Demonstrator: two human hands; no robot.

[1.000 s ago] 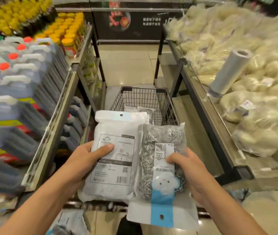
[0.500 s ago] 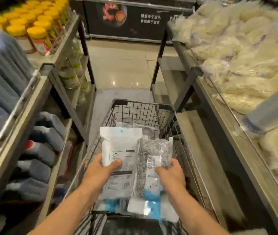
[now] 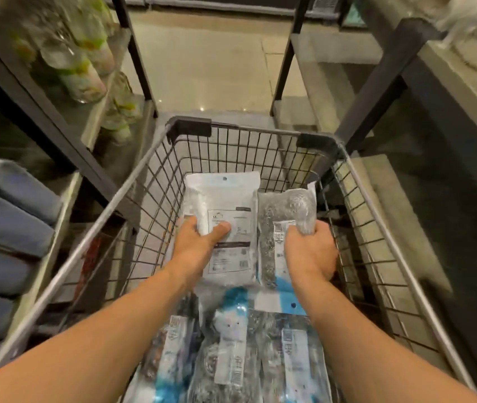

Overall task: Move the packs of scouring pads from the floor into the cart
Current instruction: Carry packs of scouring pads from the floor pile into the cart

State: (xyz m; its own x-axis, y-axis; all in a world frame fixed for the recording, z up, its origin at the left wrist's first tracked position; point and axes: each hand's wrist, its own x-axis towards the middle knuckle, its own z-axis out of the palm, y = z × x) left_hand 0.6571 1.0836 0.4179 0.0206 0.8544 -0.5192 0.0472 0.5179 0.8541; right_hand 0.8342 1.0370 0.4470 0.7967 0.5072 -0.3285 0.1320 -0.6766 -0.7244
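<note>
Big thing first: the wire cart [image 3: 132,181] fills most of the view, sitting in an aisle between a shelf [image 3: 42,117] on the left and another dark rack [image 3: 423,91] on the right, pale floor [image 3: 211,62] ahead of it. Left shelf has blurry jars [image 3: 86,74] up top and stacked blue-grey bottles [image 3: 7,225] lower down, all pretty smeared so no detail there.

Down inside the cart near me there's already a heap of packs [image 3: 231,359], the steel scouring pad kind with blue and white card, lying roughly lengthwise along the cart.

Both arms reach into the cart. The left hand [image 3: 199,242] grips a white pack [image 3: 225,210], thumb curled over its printed front, fingers wrapped behind its left edge. That pack runs long axis front to back, its hang-hole end pointing away from me toward the far wall of the cart. Whether it touches the cart bottom I can't tell.

Right next to it, edges touching, the right hand [image 3: 310,251] is clamped around a clear pack of steel scouring pads [image 3: 286,216], fingers squeezing its right side. Same orientation, long axis front to back, silvery end pointing away and the blue card end [image 3: 278,298] with its hole toward me, lying over the heap.
</note>
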